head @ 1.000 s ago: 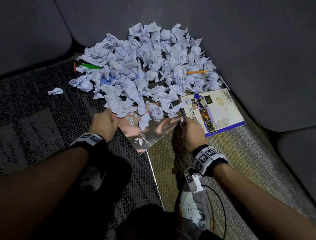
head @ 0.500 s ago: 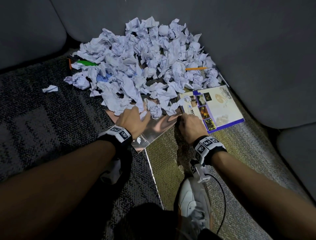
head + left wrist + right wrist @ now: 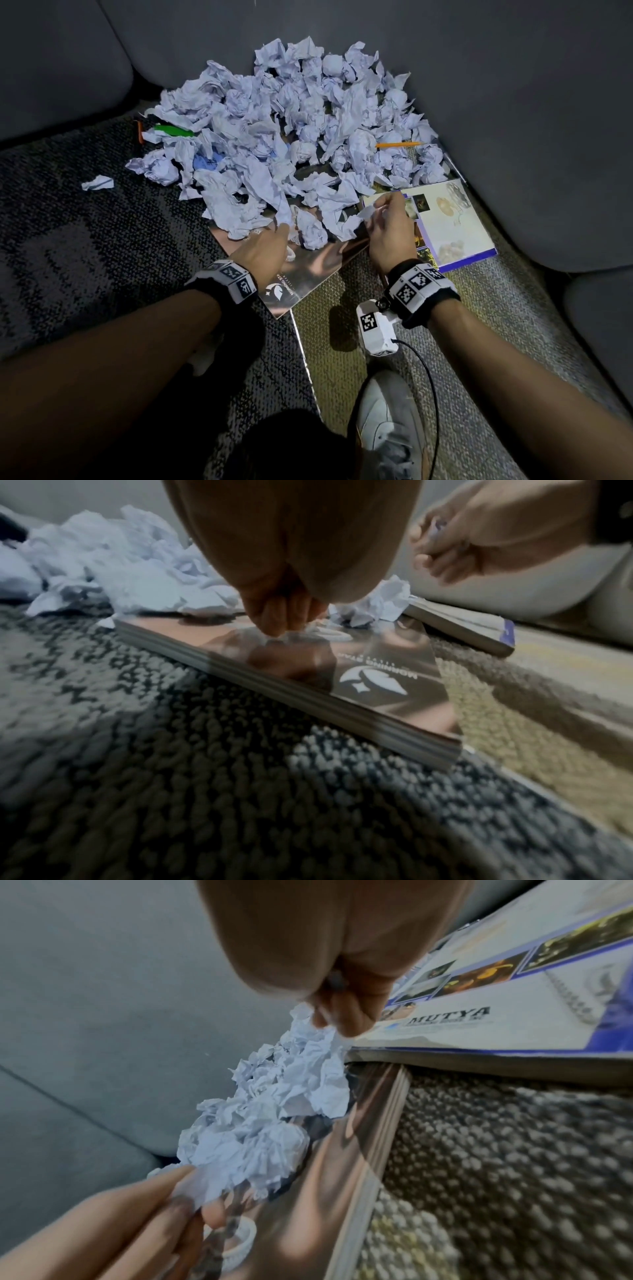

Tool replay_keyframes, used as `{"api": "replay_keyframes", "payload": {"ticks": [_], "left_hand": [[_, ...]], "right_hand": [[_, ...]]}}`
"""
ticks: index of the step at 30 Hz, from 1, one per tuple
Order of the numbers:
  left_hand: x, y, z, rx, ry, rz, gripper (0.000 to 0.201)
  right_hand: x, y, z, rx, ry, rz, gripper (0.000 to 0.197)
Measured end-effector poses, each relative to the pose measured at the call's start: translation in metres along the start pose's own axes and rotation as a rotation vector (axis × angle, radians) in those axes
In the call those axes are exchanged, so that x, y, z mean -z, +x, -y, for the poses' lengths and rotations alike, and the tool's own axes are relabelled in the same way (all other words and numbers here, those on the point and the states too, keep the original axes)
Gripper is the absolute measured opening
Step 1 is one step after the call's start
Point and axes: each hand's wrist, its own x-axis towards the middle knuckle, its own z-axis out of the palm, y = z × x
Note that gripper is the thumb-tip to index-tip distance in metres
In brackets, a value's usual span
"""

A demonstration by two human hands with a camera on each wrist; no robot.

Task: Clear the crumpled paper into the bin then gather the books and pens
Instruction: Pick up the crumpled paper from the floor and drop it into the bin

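The heap of crumpled paper (image 3: 291, 144) fills the upper middle of the head view, spilling over a glossy copper-coloured book (image 3: 308, 267) at centre frame. No bin shows in any view, so by my reckoning the clearing has barely begun; nearly all the paper lies on the carpet (image 3: 85, 257).

The right hand (image 3: 388, 233), right of centre, pinches a crumpled sheet (image 3: 308, 1053) between thumb and fingertips, the paper trailing down toward the pile. The left hand (image 3: 263, 251), just left of it, reaches over the copper book with its fingers extended into the near edge of the heap. In the right wrist view those fingers (image 3: 164, 1185) touch a wad of paper, but I cannot tell whether they have closed on it.

The second book (image 3: 445, 222), pale with a blue border and small photographs, lies at right of centre, its near corner beside the right hand and its top edge under stray balls. An orange pen (image 3: 399, 144) rests on the pile at upper right; a green pen (image 3: 173, 131) and a thin orange one (image 3: 139, 132) lie at the upper left edge. One loose scrap (image 3: 97, 182) sits apart at left.

Books and pens all appear ungathered; that stage looks wholly ahead.
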Motion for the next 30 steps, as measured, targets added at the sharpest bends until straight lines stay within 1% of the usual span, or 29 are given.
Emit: {"api": "replay_keyframes", "payload": {"ticks": [1, 3, 4, 6, 7, 8, 9, 10, 11, 12, 13, 15, 18, 21, 22, 24, 25, 26, 28, 29, 30], "left_hand": [[-0.001, 0.000, 0.003, 0.018, -0.121, -0.005, 0.013], [0.000, 0.002, 0.008, 0.025, -0.316, -0.089, 0.015], [0.001, 0.002, 0.009, 0.054, -0.373, -0.149, 0.020], [0.012, -0.001, 0.002, 0.128, -0.501, -0.199, 0.024], [0.019, -0.004, -0.003, 0.178, -0.686, -0.198, 0.018], [0.025, -0.007, -0.010, 0.231, -0.942, -0.178, 0.008], [0.030, -0.007, -0.014, 0.287, -1.201, -0.132, 0.011], [0.031, -0.006, -0.015, 0.336, -1.392, -0.099, 0.021], [0.033, -0.003, -0.016, 0.374, -1.514, -0.081, 0.035], [0.035, -0.002, -0.019, 0.392, -1.589, -0.069, 0.042], [0.038, 0.000, -0.021, 0.395, -1.622, -0.058, 0.042], [0.039, 0.003, -0.022, 0.409, -1.636, -0.067, 0.034], [0.035, 0.006, -0.015, 0.411, -1.616, -0.056, 0.037], [0.033, 0.005, -0.010, 0.455, -1.671, -0.019, 0.027], [0.033, 0.004, -0.010, 0.474, -1.672, 0.000, 0.029], [0.032, 0.003, -0.009, 0.493, -1.651, 0.041, 0.040], [0.031, 0.002, -0.010, 0.498, -1.626, 0.062, 0.042], [0.031, 0.001, -0.011, 0.500, -1.601, 0.069, 0.038], [0.033, 0.003, -0.013, 0.487, -1.570, 0.045, 0.027], [0.036, 0.006, -0.012, 0.467, -1.526, 0.006, 0.023], [0.039, 0.010, -0.011, 0.428, -1.409, -0.066, 0.022]], "right_hand": [[0.001, 0.000, 0.001, -0.009, -0.008, 0.005, 0.022], [0.002, 0.002, 0.003, -0.014, -0.043, -0.005, 0.025], [0.003, 0.003, 0.005, -0.029, -0.064, -0.010, 0.022], [0.004, 0.006, 0.008, -0.086, -0.101, -0.007, 0.016], [0.004, 0.006, 0.009, -0.109, -0.118, -0.001, 0.017], [0.003, 0.006, 0.010, -0.120, -0.126, 0.006, 0.018], [0.003, 0.005, 0.011, -0.123, -0.128, 0.010, 0.019], [0.002, 0.003, 0.012, -0.121, -0.126, 0.012, 0.020], [0.001, 0.001, 0.013, -0.117, -0.126, 0.012, 0.021], [0.000, -0.001, 0.013, -0.109, -0.130, 0.013, 0.020], [-0.001, -0.002, 0.014, -0.101, -0.135, 0.015, 0.020], [-0.002, -0.002, 0.014, -0.092, -0.138, 0.017, 0.020], [0.000, 0.000, 0.015, -0.088, -0.138, 0.017, 0.020], [0.001, 0.001, 0.015, -0.091, -0.146, 0.017, 0.019], [0.002, 0.001, 0.016, -0.091, -0.148, 0.017, 0.019], [0.003, 0.001, 0.016, -0.082, -0.153, 0.018, 0.019], [0.003, 0.000, 0.016, -0.078, -0.158, 0.022, 0.019], [0.003, 0.000, 0.015, -0.074, -0.165, 0.028, 0.019], [0.003, -0.001, 0.014, -0.053, -0.177, 0.039, 0.019], [0.003, -0.001, 0.013, -0.028, -0.192, 0.035, 0.020], [0.002, -0.001, 0.012, 0.001, -0.224, 0.029, 0.024]]}}
